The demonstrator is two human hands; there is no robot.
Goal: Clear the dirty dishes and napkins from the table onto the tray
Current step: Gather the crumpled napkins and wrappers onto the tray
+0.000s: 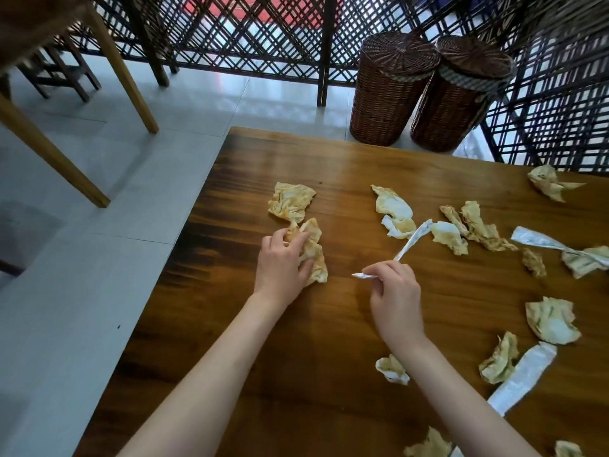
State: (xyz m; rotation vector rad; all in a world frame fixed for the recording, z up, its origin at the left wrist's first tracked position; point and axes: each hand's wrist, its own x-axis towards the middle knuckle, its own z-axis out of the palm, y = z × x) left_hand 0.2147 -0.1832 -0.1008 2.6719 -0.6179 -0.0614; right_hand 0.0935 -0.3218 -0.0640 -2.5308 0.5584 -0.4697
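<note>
The table (329, 324) is littered; left hand (283, 265) grips a napkin (311, 249), right hand (395, 291) pinches a wrapper (412, 240) (bunch both tightly before lifting).

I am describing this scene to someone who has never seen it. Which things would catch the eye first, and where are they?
First, the two hands at the centre of the wooden table: the left hand grips a stained crumpled napkin, and the right hand pinches a twisted white wrapper. Next, many more soiled napkins lie scattered over the table's right half. Behind the table, two wicker baskets stand against a dark lattice screen.
</note>
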